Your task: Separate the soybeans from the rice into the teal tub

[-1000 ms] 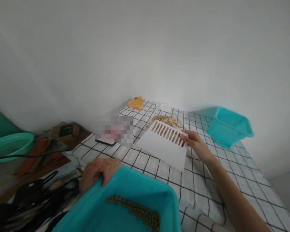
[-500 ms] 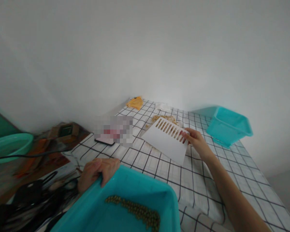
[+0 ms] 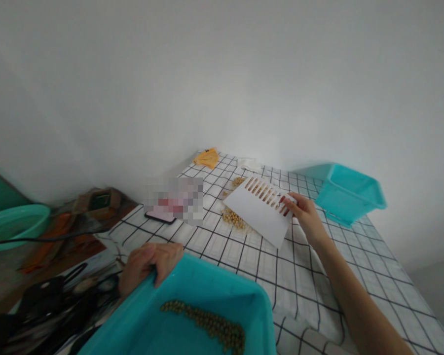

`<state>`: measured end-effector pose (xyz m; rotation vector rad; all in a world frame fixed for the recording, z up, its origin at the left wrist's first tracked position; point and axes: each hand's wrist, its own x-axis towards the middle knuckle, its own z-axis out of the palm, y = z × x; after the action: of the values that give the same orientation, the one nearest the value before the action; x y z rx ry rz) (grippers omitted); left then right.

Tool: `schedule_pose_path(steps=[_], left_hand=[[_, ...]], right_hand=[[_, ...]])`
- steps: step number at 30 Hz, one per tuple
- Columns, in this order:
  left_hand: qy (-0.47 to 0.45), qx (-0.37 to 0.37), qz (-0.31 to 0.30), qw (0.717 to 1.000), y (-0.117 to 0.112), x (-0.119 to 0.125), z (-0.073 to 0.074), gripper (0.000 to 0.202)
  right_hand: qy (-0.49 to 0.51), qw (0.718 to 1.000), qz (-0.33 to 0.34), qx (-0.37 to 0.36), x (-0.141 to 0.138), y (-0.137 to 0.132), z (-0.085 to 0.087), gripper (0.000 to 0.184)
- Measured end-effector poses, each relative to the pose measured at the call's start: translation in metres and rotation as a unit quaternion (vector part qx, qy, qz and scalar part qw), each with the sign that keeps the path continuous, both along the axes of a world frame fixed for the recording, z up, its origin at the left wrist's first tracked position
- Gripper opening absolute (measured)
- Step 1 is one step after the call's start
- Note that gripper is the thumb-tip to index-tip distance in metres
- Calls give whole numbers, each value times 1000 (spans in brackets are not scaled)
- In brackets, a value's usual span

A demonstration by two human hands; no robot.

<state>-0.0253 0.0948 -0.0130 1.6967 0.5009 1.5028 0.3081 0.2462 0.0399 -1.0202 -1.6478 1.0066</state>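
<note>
My left hand is wrapped over the rim of a teal plastic basin at the front of the view. Small greenish round beans lie in a band on the basin's floor. Farther off, my right hand pinches the right end of a flat white slotted board, held tilted, with a row of long slots along its far side. Pale yellow beans are spread on the checked cloth beneath and beside the board, which hides part of them.
Another teal basin stands at the back right of the checked tablecloth. A yellow cloth and a white tissue lie near the wall. At left are a phone, dark clutter and a green tub.
My right hand has shifted the slotted board slightly right and away from me, uncovering more pale beans at its near left side. My left hand and the front basin have stayed in place.
</note>
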Motion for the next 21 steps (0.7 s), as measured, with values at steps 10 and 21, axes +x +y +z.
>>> schedule_pose_path(steps=[10,21], left_hand=[[-35,-7,10,999,-1,5,1,62],[-29,-2,-5,1000,-1,2,-1,61]], right_hand=[[-38,998,35,26,-7,-7,7,42],[-93,993,21,66,-10,-10,7,41]])
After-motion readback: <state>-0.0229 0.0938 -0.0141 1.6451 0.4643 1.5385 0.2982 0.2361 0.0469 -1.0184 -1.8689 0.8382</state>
